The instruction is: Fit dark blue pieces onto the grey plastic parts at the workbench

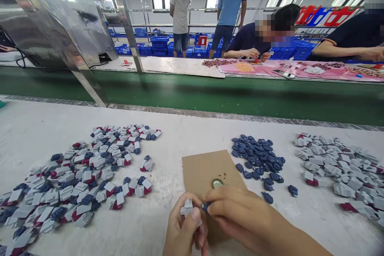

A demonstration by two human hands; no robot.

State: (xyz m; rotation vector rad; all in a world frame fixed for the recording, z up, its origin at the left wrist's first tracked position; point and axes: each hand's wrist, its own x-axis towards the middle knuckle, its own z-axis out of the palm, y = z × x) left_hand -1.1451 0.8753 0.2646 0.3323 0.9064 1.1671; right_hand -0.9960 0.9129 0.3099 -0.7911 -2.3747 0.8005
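Observation:
Near the bottom centre, my left hand (186, 228) holds a light grey plastic part (187, 207) between thumb and fingers. Just to its right, my right hand (240, 210) pinches a small dark blue piece (205, 206), close beside the grey part; whether they touch is hard to tell. Both hands are over a brown cardboard sheet (198, 172). On the sheet lie a bottle cap (217, 183) and several tiny brass-coloured bits (225, 175). Behind my right hand is a pile of dark blue pieces (255, 154).
A wide pile of grey, blue and maroon assemblies (75, 180) spreads over the left. Grey and maroon parts (345, 164) lie at the right. Beyond the table runs a green belt (186, 92), with a metal post (126, 20) and people across it.

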